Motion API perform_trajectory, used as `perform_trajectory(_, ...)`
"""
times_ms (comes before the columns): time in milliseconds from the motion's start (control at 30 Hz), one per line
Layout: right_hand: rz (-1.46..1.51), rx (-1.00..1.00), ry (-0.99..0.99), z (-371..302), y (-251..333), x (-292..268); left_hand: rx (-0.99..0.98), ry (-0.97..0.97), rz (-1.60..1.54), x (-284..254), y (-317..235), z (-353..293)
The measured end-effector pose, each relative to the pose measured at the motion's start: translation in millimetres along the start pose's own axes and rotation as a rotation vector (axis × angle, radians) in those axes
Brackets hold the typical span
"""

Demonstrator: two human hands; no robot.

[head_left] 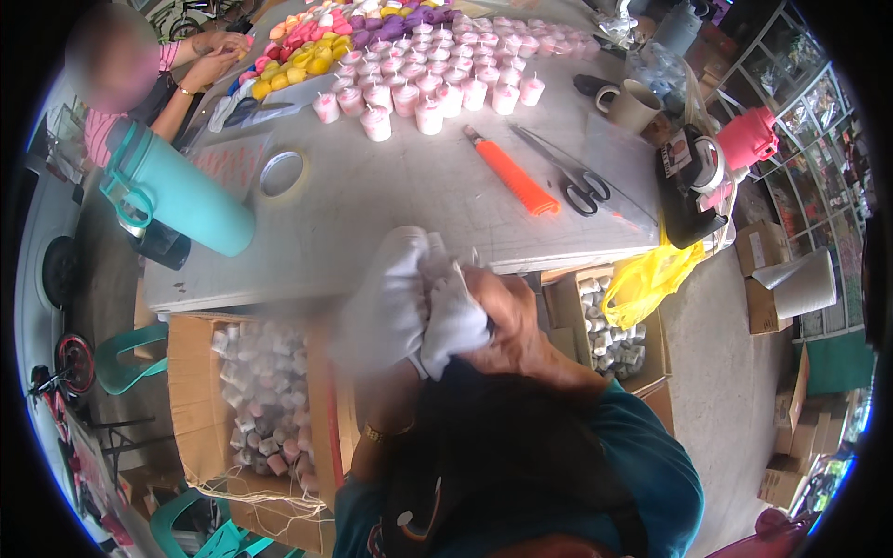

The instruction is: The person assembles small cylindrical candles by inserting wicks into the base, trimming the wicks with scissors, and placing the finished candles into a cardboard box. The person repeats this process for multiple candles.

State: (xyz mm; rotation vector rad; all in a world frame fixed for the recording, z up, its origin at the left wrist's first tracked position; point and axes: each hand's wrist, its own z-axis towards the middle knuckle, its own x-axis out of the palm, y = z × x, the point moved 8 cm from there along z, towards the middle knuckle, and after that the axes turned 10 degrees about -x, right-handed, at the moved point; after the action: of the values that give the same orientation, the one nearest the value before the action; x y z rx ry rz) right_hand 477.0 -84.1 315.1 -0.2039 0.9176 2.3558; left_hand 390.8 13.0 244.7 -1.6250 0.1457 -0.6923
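Note:
A white cloth (395, 298) is bunched up in front of my body, just off the table's near edge. My right hand (507, 312) has its fingers closed on the cloth's right side. My left hand is hidden under or behind the cloth and smeared by motion; only its wrist (398, 386) and a gold-coloured wristband (374, 433) show. Beyond the hands, pink-and-white candles (429, 116) with upright wicks stand in rows on the pale table (353, 219). An orange-handled cutter (512, 169) and black-handled scissors (581, 186) lie nearer, toward the right.
Open cartons of small candles stand below the table edge, left (195, 400) and right (656, 358). A teal bottle (191, 191) and a tape roll (282, 174) are at left; a mug (633, 104) and yellow bag (651, 284) at right. Another person's hands (212, 60) work far left.

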Motion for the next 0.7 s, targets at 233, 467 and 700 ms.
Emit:
perform_trajectory(233,0.456,0.343,-0.203,-35,-44,12,-0.012,0.002,0.025,-10,3,-1)
perform_trajectory(467,0.04,0.439,0.635,-44,-43,43,0.012,0.091,-0.031,-22,-33,17)
perform_trajectory(700,0.234,0.371,0.128,-10,-35,-11,0.064,0.08,0.319,5,-37,28)
